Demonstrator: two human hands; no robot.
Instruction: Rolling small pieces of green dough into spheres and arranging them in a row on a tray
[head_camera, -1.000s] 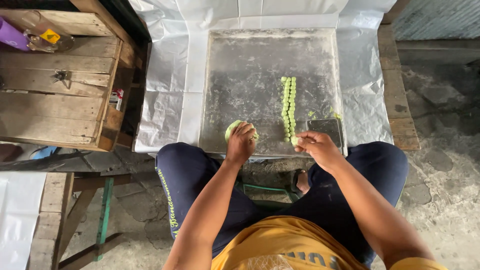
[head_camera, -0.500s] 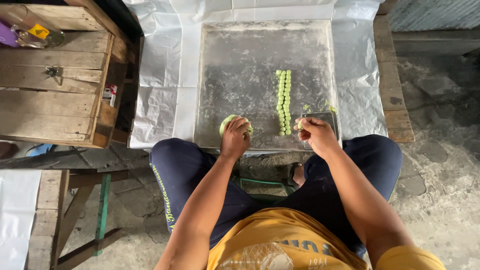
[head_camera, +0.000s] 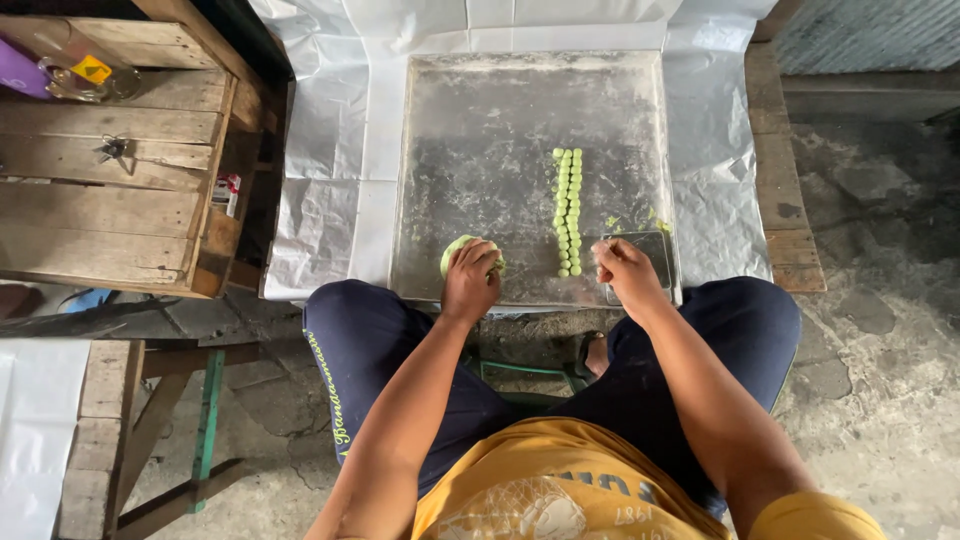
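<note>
Left hand of mine was clamped over the lump of green dough at the near edge of the floured metal tray, fingers curled on top of it, pressing it down. Just beside it to the right ran the double row of small green dough balls, and I judged that a careless slide of that lump could have knocked the nearest ones out of line or squashed them together. Further right, my right hand was pinched shut near the foot of the row, by the flat scraper; whether it held a pellet I could not tell, since the fingers hid it. A sticky bit could have clung to my fingertips and dragged a neighbour along. Green crumbs lay loose near the scraper and might have got pressed into the next ball. Against the frame half a second back, both hands sat in nearly the same spots, my head having shifted slightly.
</note>
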